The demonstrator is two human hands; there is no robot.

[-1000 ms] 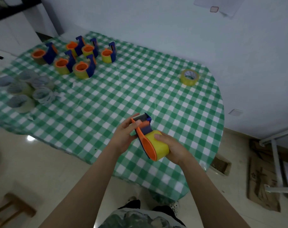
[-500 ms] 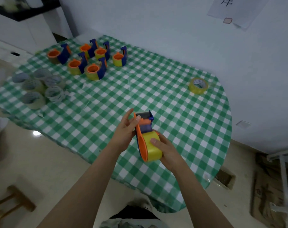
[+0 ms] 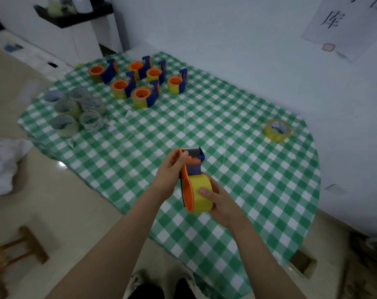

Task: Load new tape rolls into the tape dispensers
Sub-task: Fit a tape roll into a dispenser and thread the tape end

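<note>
Yellow tape roll [image 3: 201,196] is seated in an orange-and-blue plastic dispenser [image 3: 193,167] held over the green-checked bench [image 3: 248,169]: left hand [image 3: 171,171] clamped on its cutter end, right hand [image 3: 221,201] curled round the roll. Six loaded dispensers [image 3: 143,94] are grouped beyond; one loose yellow roll [image 3: 277,130] is left unloaded.

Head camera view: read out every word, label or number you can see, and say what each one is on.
"库": large black character on the paper sheet, upper right; the strokes above it are cut off by the frame edge.
Print inside the yellow tape roll: too blurred to read.
Print inside the clear tape rolls: too blurred to read.
On the held dispenser: no text visible.
</note>
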